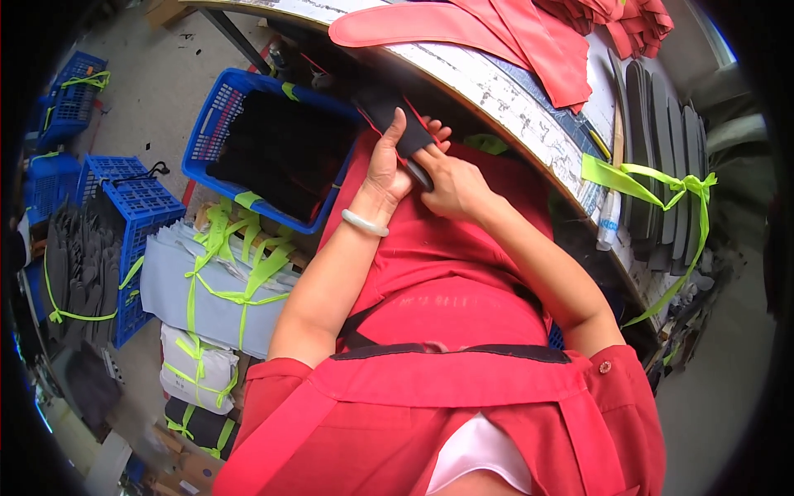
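Note:
Above my lap, both hands are on a long black fabric piece [408,132] with red edging. My left hand [385,165] cradles it from below, palm turned up, thumb along its side and fingertips showing past the far edge. At its near end my right hand [460,183] is closed on the piece, fingers pressed against it. A small dark rounded end [418,175] pokes out between the two hands; I cannot tell if it belongs to the same piece. A pale bangle circles my left wrist.
Left of my hands stands a blue basket [195,157] holding dark pieces. A worktable [463,70] edges close on the right, with red fabric [430,26] and a tied bundle of grey strips [653,165]. Tied grey sheets [169,277] and more blue crates [136,194] sit at left.

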`<state>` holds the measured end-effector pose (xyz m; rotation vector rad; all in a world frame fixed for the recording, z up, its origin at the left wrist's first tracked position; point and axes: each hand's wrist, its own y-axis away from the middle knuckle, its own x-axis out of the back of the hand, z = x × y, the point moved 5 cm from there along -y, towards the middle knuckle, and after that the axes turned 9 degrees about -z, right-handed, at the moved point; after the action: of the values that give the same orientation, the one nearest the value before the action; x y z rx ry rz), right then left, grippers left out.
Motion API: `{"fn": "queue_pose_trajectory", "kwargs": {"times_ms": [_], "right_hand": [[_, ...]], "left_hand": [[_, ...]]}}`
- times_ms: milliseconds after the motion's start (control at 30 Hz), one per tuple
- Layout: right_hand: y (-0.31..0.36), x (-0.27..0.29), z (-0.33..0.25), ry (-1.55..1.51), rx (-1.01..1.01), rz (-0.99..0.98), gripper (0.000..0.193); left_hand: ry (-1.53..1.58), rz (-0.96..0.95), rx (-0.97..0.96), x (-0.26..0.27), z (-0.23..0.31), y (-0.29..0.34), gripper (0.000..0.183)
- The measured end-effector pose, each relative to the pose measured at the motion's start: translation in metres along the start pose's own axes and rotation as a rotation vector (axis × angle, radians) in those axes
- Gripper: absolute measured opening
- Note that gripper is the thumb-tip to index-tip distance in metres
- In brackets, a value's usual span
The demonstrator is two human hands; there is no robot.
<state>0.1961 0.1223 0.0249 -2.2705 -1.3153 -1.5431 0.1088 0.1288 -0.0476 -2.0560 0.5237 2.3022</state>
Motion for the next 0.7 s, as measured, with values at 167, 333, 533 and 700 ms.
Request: {"fn": "queue_pose_trajectory", "kwargs": {"times_ms": [167, 333, 533, 700], "right_hand": [[0.003, -0.008, -0.001, 0.061, -0.055, -0.020, 0.042], [-0.014, -0.004, -0.004, 0.139, -0.010, -0.181, 0.049], [0.027, -0.004, -0.009, 0.273, 0.079, 0.057, 0.060], [-0.008, -0.012, 0.006, 0.247, 0.021, 0.054, 0.055]], "left_hand": [[-0.042, -0.041, -0.039, 0.010, 0.002, -0.004, 0.026], [0.097, 0.014, 0.072, 0.017, 0.002, -0.004, 0.019], [0.165, -0.072, 0.078, 0.008, -0.005, -0.001, 0.025], [0.037, -0.034, 0.080, 0.003, -0.001, 0.000, 0.030]]}}
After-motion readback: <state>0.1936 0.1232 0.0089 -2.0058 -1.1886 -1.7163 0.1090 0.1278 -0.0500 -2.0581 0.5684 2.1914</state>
